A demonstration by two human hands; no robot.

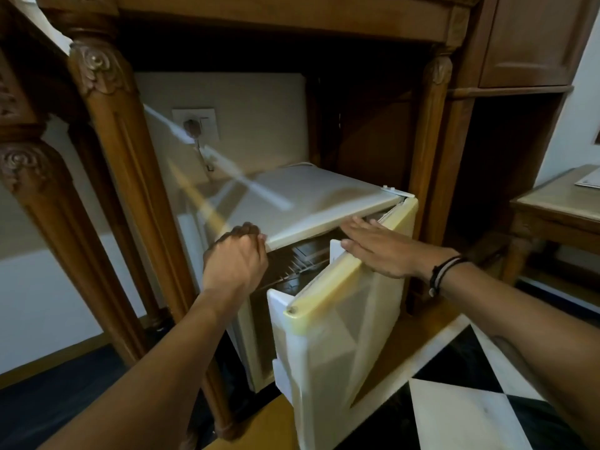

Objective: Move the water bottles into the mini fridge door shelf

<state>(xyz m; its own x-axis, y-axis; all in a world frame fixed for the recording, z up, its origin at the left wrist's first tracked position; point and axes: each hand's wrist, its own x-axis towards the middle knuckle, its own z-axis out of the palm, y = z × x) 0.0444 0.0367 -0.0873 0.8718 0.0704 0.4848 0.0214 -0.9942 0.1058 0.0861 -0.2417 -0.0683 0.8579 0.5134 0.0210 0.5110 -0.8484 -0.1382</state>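
Observation:
A cream mini fridge stands inside a carved wooden cabinet. Its door, hinged at the right, stands partly ajar toward me. My left hand curls over the front left corner of the fridge's top. My right hand lies flat, fingers together and stretched out, on the door's top edge. A wire shelf shows in the dark gap between the hands. The door's inner shelf faces away from me and is hidden. No water bottle is in view.
A carved wooden post stands close to the fridge's left side. A wall socket with a plug sits behind the fridge. A low wooden table stands at the right, above a black-and-white tiled floor.

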